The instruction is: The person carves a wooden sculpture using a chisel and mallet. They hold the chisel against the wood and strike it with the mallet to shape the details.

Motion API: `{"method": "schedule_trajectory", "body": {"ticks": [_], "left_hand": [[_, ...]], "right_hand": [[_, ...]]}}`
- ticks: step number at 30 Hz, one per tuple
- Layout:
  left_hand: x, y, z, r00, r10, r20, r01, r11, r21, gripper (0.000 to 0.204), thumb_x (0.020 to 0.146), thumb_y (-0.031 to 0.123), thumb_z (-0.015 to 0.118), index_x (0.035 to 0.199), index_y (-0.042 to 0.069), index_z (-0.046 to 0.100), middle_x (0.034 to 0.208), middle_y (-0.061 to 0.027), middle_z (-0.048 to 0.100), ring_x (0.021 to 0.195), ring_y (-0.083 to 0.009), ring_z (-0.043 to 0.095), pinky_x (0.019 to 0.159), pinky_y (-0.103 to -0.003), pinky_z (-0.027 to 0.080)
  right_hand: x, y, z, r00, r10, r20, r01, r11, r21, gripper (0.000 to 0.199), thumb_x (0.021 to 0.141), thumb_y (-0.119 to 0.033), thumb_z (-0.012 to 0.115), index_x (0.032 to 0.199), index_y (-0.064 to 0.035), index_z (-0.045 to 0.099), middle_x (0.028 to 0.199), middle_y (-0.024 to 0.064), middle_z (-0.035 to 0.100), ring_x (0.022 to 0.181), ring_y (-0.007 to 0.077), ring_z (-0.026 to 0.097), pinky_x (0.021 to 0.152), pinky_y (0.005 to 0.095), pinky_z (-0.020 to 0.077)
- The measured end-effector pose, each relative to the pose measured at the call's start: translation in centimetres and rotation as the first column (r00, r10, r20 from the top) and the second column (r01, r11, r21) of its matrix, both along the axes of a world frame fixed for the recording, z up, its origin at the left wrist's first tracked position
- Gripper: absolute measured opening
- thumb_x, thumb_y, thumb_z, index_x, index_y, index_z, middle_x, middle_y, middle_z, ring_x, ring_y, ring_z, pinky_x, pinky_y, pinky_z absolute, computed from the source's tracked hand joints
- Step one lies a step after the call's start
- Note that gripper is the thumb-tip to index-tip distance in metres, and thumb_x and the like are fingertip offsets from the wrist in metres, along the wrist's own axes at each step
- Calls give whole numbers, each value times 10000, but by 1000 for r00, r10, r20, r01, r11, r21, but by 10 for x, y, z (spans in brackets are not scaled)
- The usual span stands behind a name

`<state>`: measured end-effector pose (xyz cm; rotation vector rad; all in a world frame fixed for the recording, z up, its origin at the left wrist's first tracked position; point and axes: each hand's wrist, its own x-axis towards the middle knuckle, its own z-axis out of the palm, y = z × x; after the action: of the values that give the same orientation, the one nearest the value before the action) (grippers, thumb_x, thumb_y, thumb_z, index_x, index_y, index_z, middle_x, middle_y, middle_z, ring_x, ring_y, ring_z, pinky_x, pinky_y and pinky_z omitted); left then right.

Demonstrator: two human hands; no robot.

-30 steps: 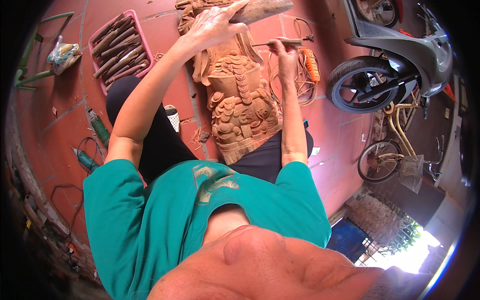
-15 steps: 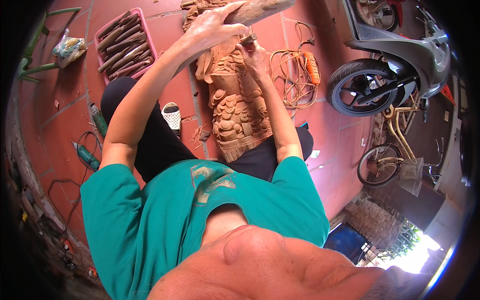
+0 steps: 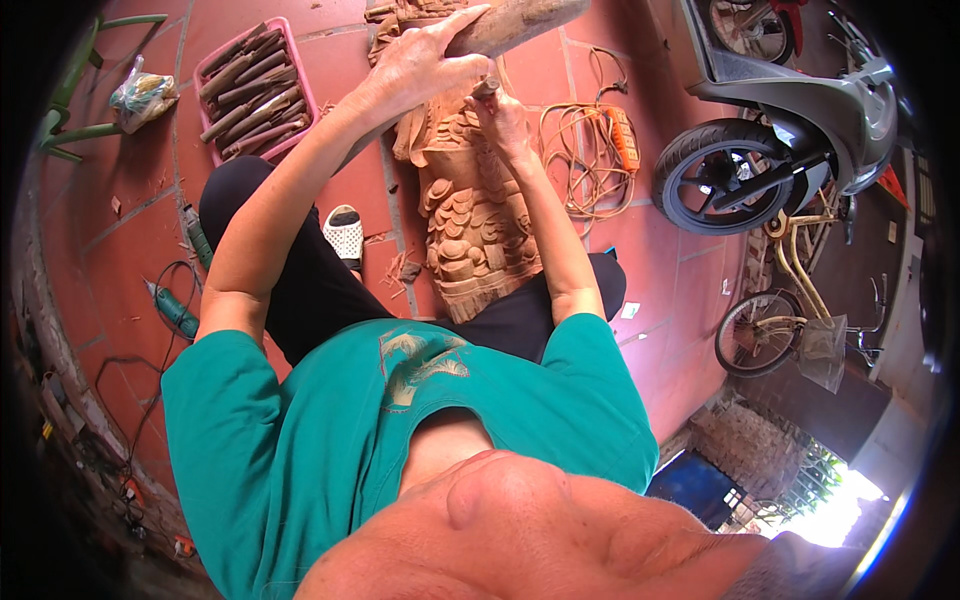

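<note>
My left hand (image 3: 420, 65) is wrapped round a thick wooden mallet (image 3: 522, 22), which slants up to the right at the top of the view. Just below it, my right hand (image 3: 503, 125) grips a chisel (image 3: 486, 88); only the butt of its wooden handle shows, and the blade is hidden. The mallet and the handle's butt are close together, and I cannot tell whether they touch. Under both hands lies a long carved wooden sculpture (image 3: 475, 225) with rounded, scale-like relief. Its near end rests between my legs, and its far part is partly covered by my hands.
A pink basket (image 3: 317, 105) of wooden-handled tools stands at the far left, near a green chair (image 3: 65, 130). Green power tools (image 3: 175, 312) with cords lie on the left floor. An orange power strip (image 3: 623, 138) with coiled cable, a motorbike (image 3: 725, 175) and a bicycle (image 3: 765, 330) are on the right.
My right hand and the chisel have shifted slightly left, and the handle's butt now points more upward. My left hand and the mallet have barely moved.
</note>
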<state>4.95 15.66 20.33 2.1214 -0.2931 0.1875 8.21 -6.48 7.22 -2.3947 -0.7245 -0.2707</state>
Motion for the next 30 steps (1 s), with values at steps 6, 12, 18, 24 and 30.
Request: {"method": "schedule_trajectory", "body": {"ticks": [6, 12, 18, 24, 30], "left_hand": [[-1, -3, -7, 999, -22, -35, 23, 999, 31, 717, 836, 448, 677, 1453, 184, 422, 1173, -193, 653, 1070, -310, 649, 939, -416, 490], [-1, -4, -2, 999, -26, -27, 26, 1000, -6, 723, 834, 458, 675, 1451, 178, 424, 1166, -199, 655, 1072, -323, 644, 948, -419, 476], [-1, -3, -3, 999, -43, 14, 43, 999, -23, 714, 839, 453, 667, 1452, 181, 420, 1158, -204, 656, 1060, -334, 647, 943, -424, 478], [-7, -7, 1, 999, -33, 28, 34, 999, -25, 691, 846, 401, 651, 1452, 170, 410, 1050, -221, 671, 970, -354, 669, 890, -441, 503], [-11, -17, -31, 991, -111, -78, 133, 916, 377, 706, 808, 224, 632, 1462, 169, 373, 950, -218, 677, 785, -373, 663, 720, -459, 528]], "right_hand": [[1, 1, 7, 996, 1, -85, 4, 998, 62, 260, 818, -171, 747, 933, -24, 565, 772, 201, 639, 741, 408, 641, 624, 455, 501], [3, -2, 4, 997, -20, -68, 23, 999, 38, 246, 817, -150, 744, 945, -18, 580, 781, 202, 642, 735, 400, 644, 620, 445, 500], [3, 1, 0, 1000, -5, -15, 6, 999, 42, 243, 848, -211, 739, 922, -19, 612, 744, 141, 666, 674, 301, 677, 581, 378, 516], [4, 2, -3, 999, -36, 23, 35, 998, 45, 257, 840, -195, 739, 927, -1, 596, 746, 156, 673, 681, 315, 681, 588, 389, 524], [-2, 1, -1, 999, -42, -25, 42, 999, -5, 253, 844, -112, 693, 1036, 14, 587, 834, 250, 654, 767, 415, 658, 644, 459, 514]]}}
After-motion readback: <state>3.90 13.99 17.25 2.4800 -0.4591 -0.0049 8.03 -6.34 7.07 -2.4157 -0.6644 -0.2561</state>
